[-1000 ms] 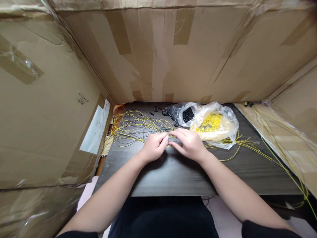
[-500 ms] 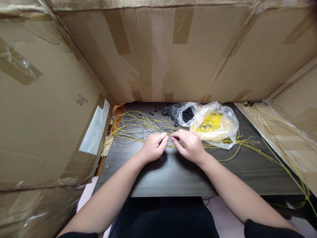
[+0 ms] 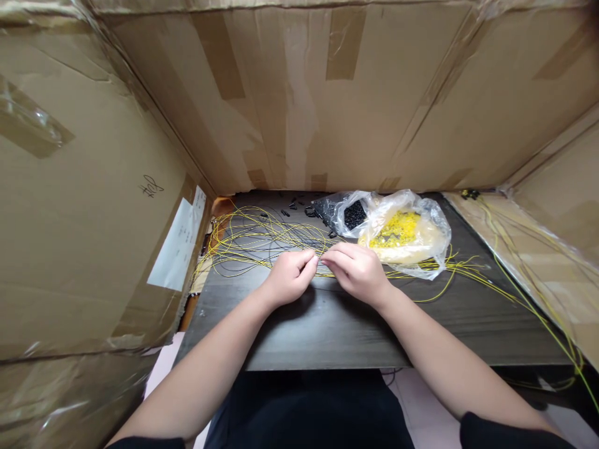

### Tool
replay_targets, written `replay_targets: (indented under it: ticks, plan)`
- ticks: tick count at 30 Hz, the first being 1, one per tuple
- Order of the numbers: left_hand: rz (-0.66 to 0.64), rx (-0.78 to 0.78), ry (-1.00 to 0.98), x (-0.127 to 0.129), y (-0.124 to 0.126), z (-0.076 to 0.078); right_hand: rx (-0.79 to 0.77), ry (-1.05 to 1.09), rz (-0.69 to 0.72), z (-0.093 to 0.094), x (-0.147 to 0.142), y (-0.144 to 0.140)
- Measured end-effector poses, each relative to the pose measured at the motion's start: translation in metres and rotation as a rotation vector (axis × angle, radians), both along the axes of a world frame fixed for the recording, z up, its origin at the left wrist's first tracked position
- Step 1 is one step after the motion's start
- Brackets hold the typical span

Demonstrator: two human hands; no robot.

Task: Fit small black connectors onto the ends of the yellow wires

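Yellow cord pinched between two hands over a dark table
Left hand [image 3: 289, 276] and right hand [image 3: 358, 272] meet fingertip to fingertip, pinching a yellow cord [image 3: 262, 240] from the tangle on the table [image 3: 327, 330], near two plastic bags [image 3: 402, 234].

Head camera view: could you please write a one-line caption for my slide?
Two bare hands, left hand and right hand, pinch thin yellow cords over a dark table, beside plastic bags.

yellow and black cords [image 3: 262, 240] on a dark wood-grain table [image 3: 327, 330] — clear bags [image 3: 402, 234] of yellow and black bits, centre; brown cardboard [image 3: 93, 218] around.
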State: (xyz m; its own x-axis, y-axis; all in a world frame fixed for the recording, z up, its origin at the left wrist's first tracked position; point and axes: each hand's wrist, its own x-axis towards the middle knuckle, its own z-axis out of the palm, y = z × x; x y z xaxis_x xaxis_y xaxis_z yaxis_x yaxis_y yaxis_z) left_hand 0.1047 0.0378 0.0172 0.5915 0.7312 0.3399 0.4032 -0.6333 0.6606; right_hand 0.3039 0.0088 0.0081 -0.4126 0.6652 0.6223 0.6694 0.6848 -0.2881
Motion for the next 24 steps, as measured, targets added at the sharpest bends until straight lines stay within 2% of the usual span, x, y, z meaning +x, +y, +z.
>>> replay_targets:
  ticks: [9,18,21,24]
  plan:
    - [-0.027,0.061,0.033,-0.0024,-0.0021,0.0027,-0.025,0.048,-0.017,-0.0006,-0.0032,-0.0012]
    - [-0.066,-0.009,0.033,-0.0035,-0.0033,0.0052,-0.058,0.064,0.072,-0.0028,-0.0014,0.0017]
    - [-0.08,-0.088,-0.019,-0.0036,-0.0023,0.0074,-0.054,0.064,0.087,-0.003,-0.0014,0.0024]
    - [-0.095,-0.231,-0.108,-0.003,-0.0005,0.0102,-0.038,0.022,0.074,-0.0039,-0.0013,0.0028]
